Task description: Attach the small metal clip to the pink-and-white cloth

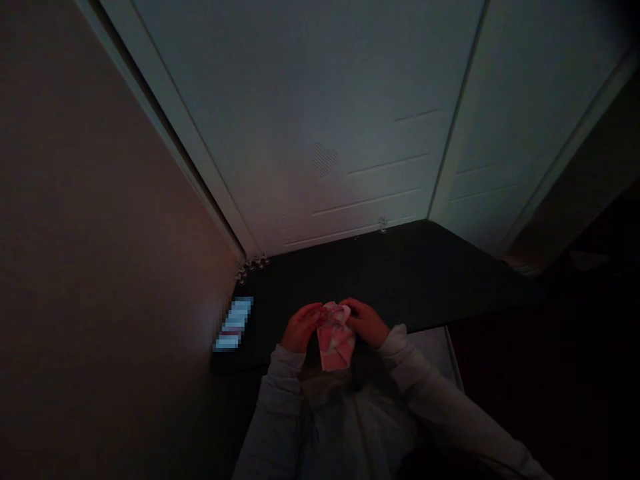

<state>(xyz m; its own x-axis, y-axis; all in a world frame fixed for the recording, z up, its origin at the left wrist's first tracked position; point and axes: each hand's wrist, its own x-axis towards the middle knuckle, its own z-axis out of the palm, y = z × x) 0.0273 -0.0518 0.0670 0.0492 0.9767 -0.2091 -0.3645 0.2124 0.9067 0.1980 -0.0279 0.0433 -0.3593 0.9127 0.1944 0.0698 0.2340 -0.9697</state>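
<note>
Both my hands meet above the front edge of the dark table and hold a pink-and-white patterned cloth (336, 347) between them. My left hand (300, 327) has its fingers closed at the cloth's upper left side. At the upper right, my right hand (366, 321) pinches the cloth near a pale, looped fold. The cloth's lower end hangs down towards my lap. Something small and shiny seems to show between the fingertips, but the dim light hides what it is.
On the dark table (400, 273), several small clear objects (250, 265) cluster at the back left corner. Another small clear object (383, 225) stands at the back edge. A blurred-out lit panel (234, 325) lies at the left. White panelled doors (300, 100) rise behind; a wall (125, 233) borders the left.
</note>
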